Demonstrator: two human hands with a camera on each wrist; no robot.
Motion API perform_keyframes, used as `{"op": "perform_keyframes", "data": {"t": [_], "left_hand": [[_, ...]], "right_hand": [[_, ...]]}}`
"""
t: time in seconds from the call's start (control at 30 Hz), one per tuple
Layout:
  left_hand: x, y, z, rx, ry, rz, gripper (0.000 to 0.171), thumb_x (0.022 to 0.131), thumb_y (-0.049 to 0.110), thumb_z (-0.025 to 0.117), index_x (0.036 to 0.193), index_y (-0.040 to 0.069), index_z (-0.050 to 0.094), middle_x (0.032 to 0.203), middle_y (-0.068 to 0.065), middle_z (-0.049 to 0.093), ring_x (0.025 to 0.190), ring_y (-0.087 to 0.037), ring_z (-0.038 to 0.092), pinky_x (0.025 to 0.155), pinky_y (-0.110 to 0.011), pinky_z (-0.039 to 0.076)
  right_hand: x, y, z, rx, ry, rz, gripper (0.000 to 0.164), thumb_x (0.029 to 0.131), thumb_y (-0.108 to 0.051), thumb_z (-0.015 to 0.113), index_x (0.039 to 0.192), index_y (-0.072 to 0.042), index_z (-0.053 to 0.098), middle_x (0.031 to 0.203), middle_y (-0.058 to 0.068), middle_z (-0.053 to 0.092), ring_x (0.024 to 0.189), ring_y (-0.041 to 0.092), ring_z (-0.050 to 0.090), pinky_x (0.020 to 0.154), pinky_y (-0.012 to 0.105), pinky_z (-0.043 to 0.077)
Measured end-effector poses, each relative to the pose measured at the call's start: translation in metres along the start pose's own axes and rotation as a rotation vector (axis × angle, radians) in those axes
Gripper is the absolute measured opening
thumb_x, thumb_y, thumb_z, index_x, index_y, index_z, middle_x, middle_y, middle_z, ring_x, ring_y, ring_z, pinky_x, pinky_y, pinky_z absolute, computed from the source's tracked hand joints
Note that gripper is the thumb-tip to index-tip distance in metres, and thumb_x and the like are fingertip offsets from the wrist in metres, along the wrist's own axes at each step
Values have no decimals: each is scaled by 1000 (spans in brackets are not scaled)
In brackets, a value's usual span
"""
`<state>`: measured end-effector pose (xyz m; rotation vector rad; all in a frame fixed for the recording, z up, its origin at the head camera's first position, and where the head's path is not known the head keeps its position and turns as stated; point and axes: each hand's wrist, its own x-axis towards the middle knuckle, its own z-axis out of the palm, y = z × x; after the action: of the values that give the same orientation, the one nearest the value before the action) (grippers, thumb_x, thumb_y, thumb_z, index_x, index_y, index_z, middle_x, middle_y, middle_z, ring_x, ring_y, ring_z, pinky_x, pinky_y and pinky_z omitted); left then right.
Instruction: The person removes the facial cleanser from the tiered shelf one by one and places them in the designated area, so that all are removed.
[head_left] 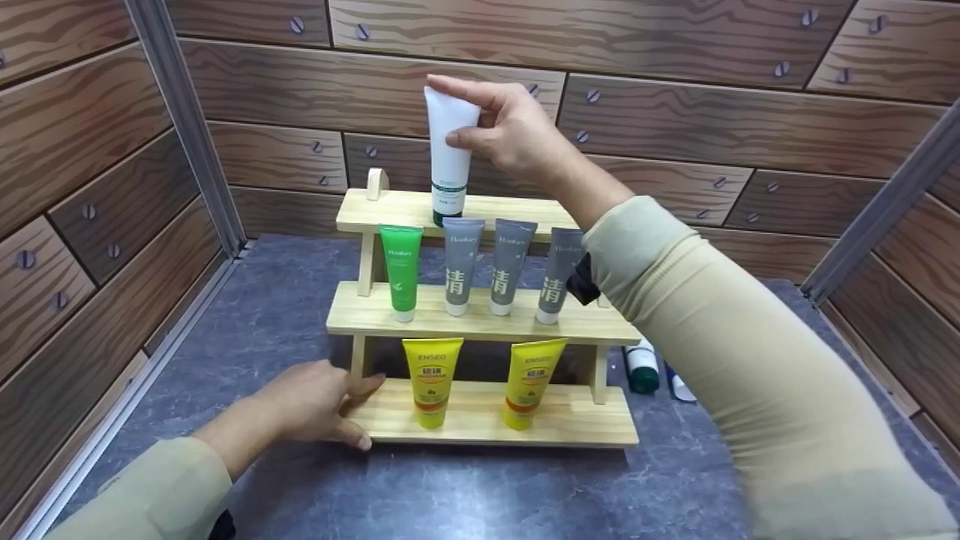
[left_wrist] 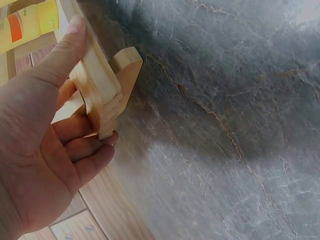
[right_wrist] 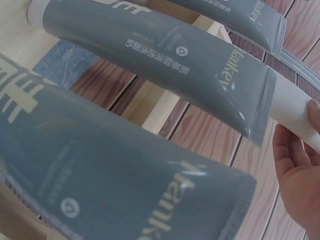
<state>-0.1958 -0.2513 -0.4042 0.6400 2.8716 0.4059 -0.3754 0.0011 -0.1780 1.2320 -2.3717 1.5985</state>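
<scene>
My right hand (head_left: 517, 131) pinches the upper part of a white squeeze tube (head_left: 448, 142) between thumb and fingers. The tube is upright, its dark green cap at the top tier of a three-tier wooden display rack (head_left: 352, 309); whether the cap touches the wood I cannot tell. At the rack's lower left, my left hand (head_left: 311, 401) grips the end of the bottom shelf, as the left wrist view shows with fingers (left_wrist: 92, 155) curled around the wood. Grey tubes (right_wrist: 125, 170) stand between the right wrist camera and the white tube.
A green tube (head_left: 403, 270) and three grey tubes (head_left: 459, 262) stand on the middle tier. Two yellow tubes (head_left: 431, 379) occupy the bottom tier. Behind the right forearm, a green-capped tube (head_left: 643, 367) lies on the dark marbled table (head_left: 285, 300). Wood-patterned walls (head_left: 660, 45) enclose it.
</scene>
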Motion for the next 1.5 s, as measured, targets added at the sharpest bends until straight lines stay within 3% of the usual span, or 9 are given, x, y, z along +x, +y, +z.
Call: {"op": "perform_keyframes", "data": {"t": [0.33,0.57,0.83,1.03,1.3,1.5], "left_hand": [[1,0,-1,-5,-7,-6,95,73,55,92,152,13,59,68,3,53,79,-22,60,83,-56,57],[0,-2,0,-18,4,-10,96,71,55,93,151,13,60,94,-13,73,92,-34,70,88,-60,56],[1,-6,1,-18,-4,-9,97,71,56,93,151,12,60,91,-13,72,93,-33,70,89,-60,56],[1,-10,2,-17,-10,-11,96,72,56,92,151,13,60,100,-19,74,96,-36,70,89,-60,56],[0,-18,1,-3,-5,-11,96,71,56,93,150,13,61,85,-8,69,88,-29,67,85,-59,57],[-3,-20,1,-12,4,-4,95,72,57,92,150,13,61,67,3,50,74,-20,56,78,-55,57]], "right_hand": [[-8,-2,-5,-23,2,-2,57,94,11,71,146,-13,64,143,9,65,113,26,67,97,35,56],[-15,-3,-17,3,35,17,55,94,11,72,144,-13,66,143,11,65,117,29,68,101,37,56],[-24,-2,-38,8,96,37,55,94,12,72,143,-13,67,145,12,63,119,33,67,100,36,57],[-33,2,-57,-9,146,67,56,93,11,73,143,-14,67,143,17,63,117,31,68,97,36,58],[-48,5,-81,-94,192,105,55,94,7,75,143,-16,67,144,15,64,116,28,68,99,34,57],[-64,8,-100,-111,212,128,55,95,6,74,144,-17,67,145,16,62,119,28,67,100,33,56]]}}
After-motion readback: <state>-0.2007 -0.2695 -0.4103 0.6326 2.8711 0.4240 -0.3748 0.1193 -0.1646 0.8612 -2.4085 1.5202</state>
